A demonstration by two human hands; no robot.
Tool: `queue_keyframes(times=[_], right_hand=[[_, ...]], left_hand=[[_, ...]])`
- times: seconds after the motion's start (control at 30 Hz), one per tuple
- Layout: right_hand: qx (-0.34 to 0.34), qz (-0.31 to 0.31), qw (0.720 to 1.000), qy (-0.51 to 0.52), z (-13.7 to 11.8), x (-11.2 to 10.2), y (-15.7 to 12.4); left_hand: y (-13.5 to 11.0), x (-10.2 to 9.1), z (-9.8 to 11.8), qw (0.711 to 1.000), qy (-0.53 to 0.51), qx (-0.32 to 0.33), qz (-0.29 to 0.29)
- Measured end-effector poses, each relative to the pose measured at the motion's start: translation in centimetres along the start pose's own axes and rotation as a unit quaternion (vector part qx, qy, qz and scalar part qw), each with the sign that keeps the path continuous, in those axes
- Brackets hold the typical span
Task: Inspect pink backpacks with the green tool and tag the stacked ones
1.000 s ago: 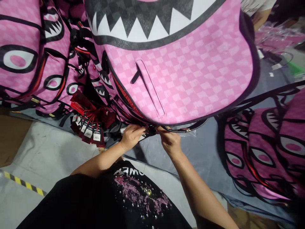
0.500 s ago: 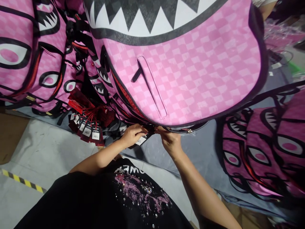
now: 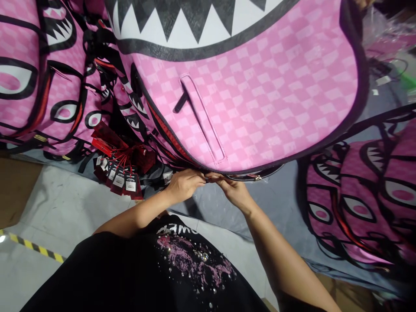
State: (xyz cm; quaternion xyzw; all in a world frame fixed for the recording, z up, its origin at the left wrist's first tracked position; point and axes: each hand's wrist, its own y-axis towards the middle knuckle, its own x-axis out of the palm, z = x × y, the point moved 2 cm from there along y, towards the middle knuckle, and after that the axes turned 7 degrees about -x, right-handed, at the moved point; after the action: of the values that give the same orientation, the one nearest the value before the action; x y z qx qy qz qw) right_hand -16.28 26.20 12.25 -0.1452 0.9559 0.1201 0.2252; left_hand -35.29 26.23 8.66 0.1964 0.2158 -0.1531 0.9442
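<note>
A large pink checkered backpack point(image 3: 260, 108) with a printed shark mouth and a slanted front pocket stands right before me. At its near edge, under the zipper, my left hand point(image 3: 186, 186) is closed with fingertips pinched together. My right hand point(image 3: 232, 190) meets it there, also pinching, thumb and fingers almost touching the left fingertips. What they grip is small and hidden by the fingers and the bag's edge. Left of my hands lies a bunch of black hang tags point(image 3: 119, 178) with white labels, red strings and red packets.
More pink shark backpacks point(image 3: 65, 110) crowd the left side. Further ones point(image 3: 357, 208) lie to the right on the grey-covered table point(image 3: 269, 216). Clear plastic bags point(image 3: 386, 39) are at the back right. A cardboard box point(image 3: 19, 186) stands on the floor at left, near yellow-black tape point(image 3: 35, 247).
My hands have come closer together at the backpack's edge. A black tag with a white label that showed beneath my left hand is now hidden. The view has shifted slightly.
</note>
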Motion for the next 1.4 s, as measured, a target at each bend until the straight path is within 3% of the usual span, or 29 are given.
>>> queue_keyframes(times=[0.17,0.5,0.83,1.0,1.13,1.4], right_hand=[[0.049,-0.016,0.995,0.084,-0.9,-0.5,0.5],[-0.056,0.001,0.995,-0.079,0.0,-0.1,0.2],[-0.101,-0.087,0.971,-0.196,-0.4,0.7,-0.1],[-0.123,-0.058,0.967,-0.216,-0.2,1.2,0.1],[-0.154,-0.038,0.958,-0.239,0.0,1.4,0.3],[-0.169,-0.040,0.957,-0.233,-0.3,1.4,0.6]], left_hand=[[0.7,0.5,-0.2,0.999,-0.048,-0.022,-0.014],[1.0,-0.1,-0.8,0.999,0.037,-0.031,-0.025],[1.8,0.0,-0.1,0.978,0.173,-0.063,-0.095],[2.4,0.3,0.5,0.964,0.219,-0.055,-0.138],[2.4,0.2,1.1,0.956,0.247,-0.082,-0.139],[1.5,-0.8,1.3,0.967,0.150,-0.130,-0.160]])
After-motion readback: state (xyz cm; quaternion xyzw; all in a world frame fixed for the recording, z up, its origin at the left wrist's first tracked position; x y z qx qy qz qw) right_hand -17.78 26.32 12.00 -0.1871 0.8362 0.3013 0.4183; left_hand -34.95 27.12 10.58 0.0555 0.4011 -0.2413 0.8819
